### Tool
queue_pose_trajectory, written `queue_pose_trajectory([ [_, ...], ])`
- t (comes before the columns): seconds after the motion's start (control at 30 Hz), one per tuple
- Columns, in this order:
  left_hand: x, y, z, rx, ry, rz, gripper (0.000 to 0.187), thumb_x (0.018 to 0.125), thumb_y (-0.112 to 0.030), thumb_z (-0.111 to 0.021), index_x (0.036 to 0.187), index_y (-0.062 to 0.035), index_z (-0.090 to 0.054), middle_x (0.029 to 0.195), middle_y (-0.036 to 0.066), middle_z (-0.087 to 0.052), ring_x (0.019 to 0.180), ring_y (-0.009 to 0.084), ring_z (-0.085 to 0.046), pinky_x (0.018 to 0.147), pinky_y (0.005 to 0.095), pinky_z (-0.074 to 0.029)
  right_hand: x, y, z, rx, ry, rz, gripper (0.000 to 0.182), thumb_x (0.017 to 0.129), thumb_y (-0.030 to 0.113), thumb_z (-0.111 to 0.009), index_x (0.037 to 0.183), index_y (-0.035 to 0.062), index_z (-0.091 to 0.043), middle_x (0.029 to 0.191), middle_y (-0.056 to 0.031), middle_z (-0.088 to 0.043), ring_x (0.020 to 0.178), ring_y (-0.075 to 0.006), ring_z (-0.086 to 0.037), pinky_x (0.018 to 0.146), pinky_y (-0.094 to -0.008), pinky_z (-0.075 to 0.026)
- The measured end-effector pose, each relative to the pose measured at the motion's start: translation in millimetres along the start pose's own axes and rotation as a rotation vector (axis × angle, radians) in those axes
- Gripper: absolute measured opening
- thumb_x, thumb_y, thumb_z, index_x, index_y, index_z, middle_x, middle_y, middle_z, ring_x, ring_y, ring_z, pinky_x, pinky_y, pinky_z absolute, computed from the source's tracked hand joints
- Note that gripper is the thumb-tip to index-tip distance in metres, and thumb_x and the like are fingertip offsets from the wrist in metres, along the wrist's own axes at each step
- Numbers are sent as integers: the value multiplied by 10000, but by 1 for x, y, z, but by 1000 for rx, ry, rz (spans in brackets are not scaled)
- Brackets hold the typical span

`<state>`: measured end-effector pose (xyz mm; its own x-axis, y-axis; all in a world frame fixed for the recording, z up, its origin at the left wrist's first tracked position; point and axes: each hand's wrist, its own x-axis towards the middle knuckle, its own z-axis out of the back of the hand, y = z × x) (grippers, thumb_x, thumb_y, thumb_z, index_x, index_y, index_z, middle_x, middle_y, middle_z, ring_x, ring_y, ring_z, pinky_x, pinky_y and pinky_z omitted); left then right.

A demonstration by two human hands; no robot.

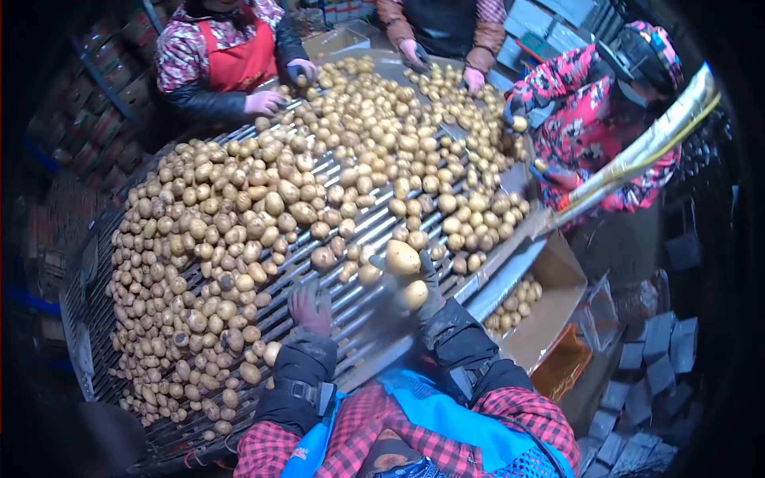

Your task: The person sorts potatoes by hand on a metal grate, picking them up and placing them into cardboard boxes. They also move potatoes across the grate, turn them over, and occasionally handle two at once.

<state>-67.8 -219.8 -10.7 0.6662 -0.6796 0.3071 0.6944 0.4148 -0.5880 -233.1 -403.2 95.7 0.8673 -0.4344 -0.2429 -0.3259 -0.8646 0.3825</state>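
Note:
Potatoes lie heaped across a slatted metal sorting table. My left hand, in a dirty glove, rests over the slats beside the heap, its fingers stretched out and nothing visible in it. My gloved right hand is at the near right of the table. It holds a large pale potato, with a smaller potato just below it against the hand. Part of the right hand is blurred and hidden behind these potatoes, so its full grip does not show.
Across the table, a person in a red apron and another in a dark apron handle potatoes. A person in a pink patterned jacket works at the right. A cardboard box with potatoes stands below the table's right edge.

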Motion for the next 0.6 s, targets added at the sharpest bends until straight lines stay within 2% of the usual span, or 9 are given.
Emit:
queue_pose_trajectory([
  [0.1,22,-37,9,-510,86,187,347,959,-104,-542,1279,31,-546,1253,187,-590,1179,265,-550,1025,364,-406,-31,-3,-6,21,-111,6,561,879,517,-600,1255,111,-511,1125,-164,-627,648,-178,-638,420,-248,-480],
  [0.2,42,-107,41,-829,341,26,508,969,-188,-558,1405,25,-408,1377,163,-497,1270,236,-470,1068,359,-374,-47,-10,-1,39,-58,-44,554,897,277,-653,1366,89,-426,1262,-131,-555,1064,-186,-606,725,-255,-537],
  [0.23,44,-116,46,-856,455,-75,628,945,-261,-617,1443,15,-353,1399,156,-468,1285,228,-448,1076,361,-369,-50,-14,3,51,-59,-46,554,897,277,-653,1366,89,-426,1262,-131,-555,1064,-186,-606,725,-255,-537],
  [0.33,43,-140,58,-1142,779,135,674,897,-226,-678,1439,8,-353,1373,145,-482,1266,221,-467,1062,337,-384,-54,-21,18,-816,357,103,702,955,520,-505,1470,79,-321,1437,-166,-430,1307,-296,-445,1105,-429,-377],
  [0.37,43,-141,61,-1119,862,218,680,898,-241,-681,1437,9,-350,1355,138,-494,1251,211,-477,1056,337,-390,-56,-25,20,-807,357,102,702,955,520,-505,1470,79,-321,1437,-166,-430,1307,-296,-445,1105,-429,-377],
  [0.43,41,-142,65,-1086,944,304,687,899,-257,-683,1435,9,-346,1336,131,-507,1236,201,-487,1050,336,-395,-60,-35,24,348,112,-428,753,943,560,-493,1478,73,-286,1454,-169,-398,1310,-294,-441,1098,-432,-385],
  [0.5,32,-143,72,-1322,873,514,663,910,-307,-672,1409,12,-375,1304,116,-526,1190,183,-515,1027,335,-416,-57,-43,39,245,119,-387,757,951,587,-443,1449,30,-325,1412,-180,-444,1293,-289,-460,1087,-415,-397],
  [0.57,21,-124,55,-1383,785,531,575,953,-321,-614,1386,-2,-410,1232,120,-566,1126,184,-550,985,345,-449,-54,-38,34,110,59,-461,696,946,597,-462,1423,99,-371,1135,-195,-616,853,-215,-651,692,-301,-537],
  [0.6,16,-112,44,-1537,736,623,506,980,-300,-569,1373,-15,-427,1189,123,-583,1077,184,-570,947,341,-471,-62,-45,30,-206,-40,-216,788,939,641,-416,1344,-35,-445,1066,-222,-642,869,-271,-655,697,-353,-543],
])
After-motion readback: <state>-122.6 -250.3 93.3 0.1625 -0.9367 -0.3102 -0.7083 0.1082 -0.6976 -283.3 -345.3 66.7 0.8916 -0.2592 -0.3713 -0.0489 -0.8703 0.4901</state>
